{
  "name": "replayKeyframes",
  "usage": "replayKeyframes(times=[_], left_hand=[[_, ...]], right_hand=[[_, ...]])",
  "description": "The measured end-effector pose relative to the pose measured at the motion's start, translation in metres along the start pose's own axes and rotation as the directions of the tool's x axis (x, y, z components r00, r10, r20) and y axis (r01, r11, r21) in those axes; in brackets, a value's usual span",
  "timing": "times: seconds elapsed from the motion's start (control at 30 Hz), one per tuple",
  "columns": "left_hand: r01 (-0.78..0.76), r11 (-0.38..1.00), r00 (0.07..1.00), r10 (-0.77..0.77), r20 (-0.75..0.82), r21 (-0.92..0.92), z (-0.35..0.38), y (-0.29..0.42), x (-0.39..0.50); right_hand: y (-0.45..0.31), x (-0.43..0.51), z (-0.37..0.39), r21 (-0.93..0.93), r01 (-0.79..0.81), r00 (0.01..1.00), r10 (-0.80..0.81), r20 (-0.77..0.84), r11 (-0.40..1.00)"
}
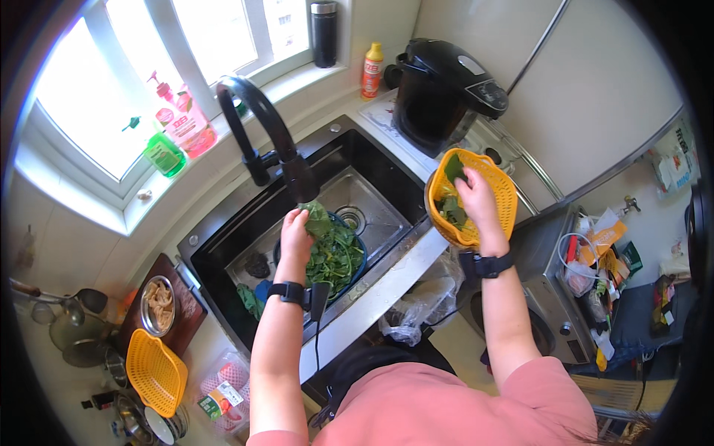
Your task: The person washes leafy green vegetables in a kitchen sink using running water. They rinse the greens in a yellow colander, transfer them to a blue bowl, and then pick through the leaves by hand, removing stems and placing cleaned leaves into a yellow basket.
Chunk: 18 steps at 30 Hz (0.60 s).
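My left hand [296,237] pinches a green leaf [316,218] above a blue-rimmed basin [365,262] inside the dark sink [385,161]. Leafy greens [334,257] fill the basin. To the right, my right hand [478,200] holds another dark green leaf [454,168] over a yellow plastic basket [503,192]. Some loose leaves [450,209] lie in that basket, which stands at the counter's edge beyond the sink's right side. A black faucet [293,161] arches over the sink, its lower end close to my left hand. Each wrist wears a dark band.
Left of the sink, a metal bowl of pale food pieces [159,306] rests on a wooden board [188,312], near a second yellow basket [156,372] and packaged fruit [226,390]. A black electric water boiler [446,95] stands behind the right basket. A plastic bag [427,301] hangs below the counter.
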State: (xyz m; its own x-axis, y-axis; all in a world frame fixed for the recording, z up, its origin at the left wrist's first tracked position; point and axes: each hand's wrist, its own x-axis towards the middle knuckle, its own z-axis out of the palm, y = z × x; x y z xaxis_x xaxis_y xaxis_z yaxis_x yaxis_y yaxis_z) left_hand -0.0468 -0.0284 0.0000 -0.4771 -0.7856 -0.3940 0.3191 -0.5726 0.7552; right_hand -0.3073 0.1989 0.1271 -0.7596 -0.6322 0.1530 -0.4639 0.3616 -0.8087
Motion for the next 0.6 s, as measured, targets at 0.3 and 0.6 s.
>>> replayKeyframes(times=[0.3, 0.6], left_hand=[[0.059, 0.990, 0.997, -0.053, 0.052, -0.125, -0.004, 0.011, -0.006], [0.122, 0.964, 0.987, -0.093, 0.132, -0.234, -0.029, 0.025, -0.024]], right_hand=[[-0.041, -0.030, 0.081, 0.057, 0.476, 0.859, -0.478, 0.184, 0.878], [-0.020, -0.024, 0.239, 0.432, -0.376, 0.617, -0.126, 0.777, 0.820]])
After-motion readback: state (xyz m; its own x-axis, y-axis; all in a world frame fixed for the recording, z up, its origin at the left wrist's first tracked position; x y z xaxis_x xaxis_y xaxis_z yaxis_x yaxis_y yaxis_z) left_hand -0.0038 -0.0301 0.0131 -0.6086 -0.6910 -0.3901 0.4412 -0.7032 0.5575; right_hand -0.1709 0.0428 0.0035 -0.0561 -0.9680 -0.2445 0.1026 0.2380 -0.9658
